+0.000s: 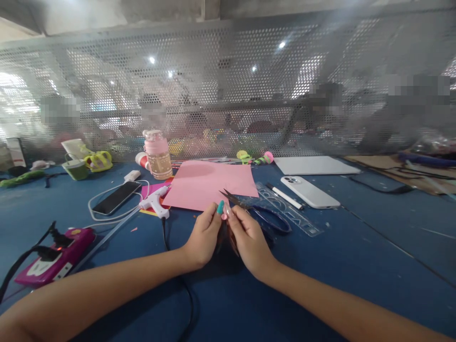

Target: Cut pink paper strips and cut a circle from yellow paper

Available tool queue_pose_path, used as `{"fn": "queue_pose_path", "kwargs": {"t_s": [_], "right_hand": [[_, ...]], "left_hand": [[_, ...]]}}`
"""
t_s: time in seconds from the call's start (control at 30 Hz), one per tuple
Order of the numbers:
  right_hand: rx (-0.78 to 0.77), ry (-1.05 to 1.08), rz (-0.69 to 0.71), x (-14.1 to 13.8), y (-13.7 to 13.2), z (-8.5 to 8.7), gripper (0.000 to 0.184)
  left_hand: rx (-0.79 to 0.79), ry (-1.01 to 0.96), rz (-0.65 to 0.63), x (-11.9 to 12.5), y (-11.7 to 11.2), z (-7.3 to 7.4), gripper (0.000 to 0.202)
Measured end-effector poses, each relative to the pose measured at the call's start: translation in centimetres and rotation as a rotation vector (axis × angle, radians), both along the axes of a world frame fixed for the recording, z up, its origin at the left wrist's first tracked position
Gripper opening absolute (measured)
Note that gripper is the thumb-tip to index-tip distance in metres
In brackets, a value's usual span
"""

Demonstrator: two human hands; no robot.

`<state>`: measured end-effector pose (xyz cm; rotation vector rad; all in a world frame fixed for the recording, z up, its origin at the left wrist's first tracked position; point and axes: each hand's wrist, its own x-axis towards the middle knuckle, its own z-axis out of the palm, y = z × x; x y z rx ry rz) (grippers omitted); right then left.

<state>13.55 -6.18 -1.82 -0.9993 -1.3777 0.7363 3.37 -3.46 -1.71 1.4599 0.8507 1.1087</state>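
My left hand (204,235) and my right hand (249,237) meet over the blue table (356,266), fingers pinched together on a tiny pink piece (224,216) between the fingertips. Both hands are closed. Just beyond them lie scissors (249,209) with blue handles, blades pointing left onto a pink paper sheet (210,183). A white glue gun (155,202) rests at the sheet's left corner.
A clear ruler (288,209), a white marker (285,195) and a white phone (309,191) lie to the right. A black phone (116,197) on a cable, a pink bottle (157,154) and a magenta power strip (53,259) are left. A perforated metal screen (228,90) closes the back.
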Motion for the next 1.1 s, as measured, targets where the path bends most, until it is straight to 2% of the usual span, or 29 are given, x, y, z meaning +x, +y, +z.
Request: {"fn": "queue_pose_path", "kwargs": {"t_s": [0.33,0.47,0.6,0.87,0.97,1.03,1.1], "right_hand": [[0.003,0.004,-0.004,-0.2,-0.5,0.0,0.027],[0.020,-0.005,-0.030,-0.5,-0.9,0.1,0.028],[0.069,-0.035,-0.038,-0.5,-1.2,0.2,0.027],[0.098,-0.060,0.000,-0.1,-0.9,0.2,0.027],[0.103,-0.046,-0.014,0.2,-0.8,0.1,0.031],[0.043,0.014,0.016,0.3,-0.7,0.0,0.037],[-0.092,0.081,0.133,0.2,-0.8,0.1,0.044]], "left_hand": [[0.109,0.102,-0.001,-0.2,-0.3,0.1,0.027],[0.199,0.147,0.042,-0.4,-0.7,0.2,0.025],[0.288,0.205,0.028,-0.6,-0.9,0.3,0.021],[0.315,0.220,0.007,-0.6,-0.9,0.4,0.023],[0.522,0.306,0.023,-1.2,-0.2,0.6,0.020],[0.781,0.381,0.014,-1.9,0.6,0.6,0.018],[1.032,0.435,-0.029,-2.5,1.4,0.7,0.019]]}}
